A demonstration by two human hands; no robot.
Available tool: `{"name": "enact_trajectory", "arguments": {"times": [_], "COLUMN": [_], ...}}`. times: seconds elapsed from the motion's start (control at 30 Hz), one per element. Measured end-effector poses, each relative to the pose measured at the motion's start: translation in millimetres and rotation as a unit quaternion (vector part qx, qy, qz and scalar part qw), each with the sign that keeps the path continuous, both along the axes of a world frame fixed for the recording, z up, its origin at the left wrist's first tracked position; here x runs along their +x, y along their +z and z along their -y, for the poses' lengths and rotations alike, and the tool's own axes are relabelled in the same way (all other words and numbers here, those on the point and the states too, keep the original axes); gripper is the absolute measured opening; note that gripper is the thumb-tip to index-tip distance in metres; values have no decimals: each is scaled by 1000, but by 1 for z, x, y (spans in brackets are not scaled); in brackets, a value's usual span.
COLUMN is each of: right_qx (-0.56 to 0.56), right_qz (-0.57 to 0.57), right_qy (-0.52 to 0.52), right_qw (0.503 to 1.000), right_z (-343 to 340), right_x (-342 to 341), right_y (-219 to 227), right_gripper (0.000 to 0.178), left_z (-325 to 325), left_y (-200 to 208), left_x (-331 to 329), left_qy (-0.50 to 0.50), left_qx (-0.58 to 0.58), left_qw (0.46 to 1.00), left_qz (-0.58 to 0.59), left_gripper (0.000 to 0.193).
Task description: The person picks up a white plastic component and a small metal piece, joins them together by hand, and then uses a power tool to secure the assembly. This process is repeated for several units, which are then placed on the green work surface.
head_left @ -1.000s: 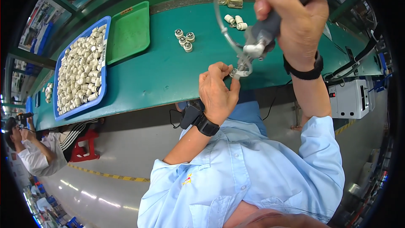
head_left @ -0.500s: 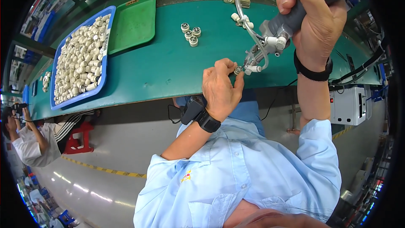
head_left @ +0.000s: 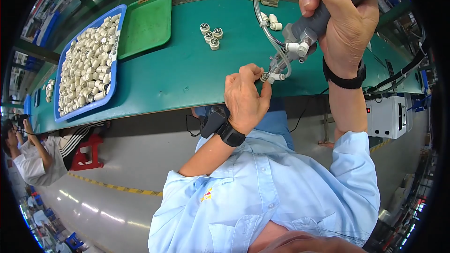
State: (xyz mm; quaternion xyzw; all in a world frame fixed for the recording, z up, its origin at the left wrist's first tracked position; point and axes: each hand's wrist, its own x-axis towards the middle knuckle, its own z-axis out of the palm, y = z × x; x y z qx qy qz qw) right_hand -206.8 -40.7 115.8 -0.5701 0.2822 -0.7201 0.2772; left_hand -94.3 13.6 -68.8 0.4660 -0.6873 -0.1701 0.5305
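A small white cap (head_left: 264,77) is pinched by the left hand (head_left: 244,97), between thumb and fingers, above the near edge of the tabletop (head_left: 173,77). A power tool (head_left: 308,23) is gripped in the right hand (head_left: 348,33), its long axis slanted toward the left hand. The tool's tip is positioned at the cap; contact cannot be confirmed. Four similar caps (head_left: 209,38) are grouped beyond the left hand.

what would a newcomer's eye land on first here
Probably the blue plastic tray heaped with small cream cylindrical parts, on the left of the green tabletop. Next, at upper right, the right hand grips a dark grey tool aimed at a small round part pinched in the left hand.
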Motion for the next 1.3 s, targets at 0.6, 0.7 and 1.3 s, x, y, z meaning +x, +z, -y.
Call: {"name": "enact_trajectory", "arguments": {"times": [0.6,0.7,1.3], "right_qx": [-84,-374,-30], "right_qz": [-18,19,-70], "right_qy": [144,332,-116], "right_qw": [986,866,990], "right_z": [16,40,17], "right_x": [27,28,-184], "right_y": [-7,-14,42], "right_gripper": [41,30,41], "left_z": [0,0,80], "left_y": [1,1,41], "left_x": [1,-1,53], "left_qy": [10,10,46], "left_qx": [-8,-35,-146], "left_qw": [1000,999,934], "left_qz": [14,7,323], "left_gripper": [49,50,23]}}
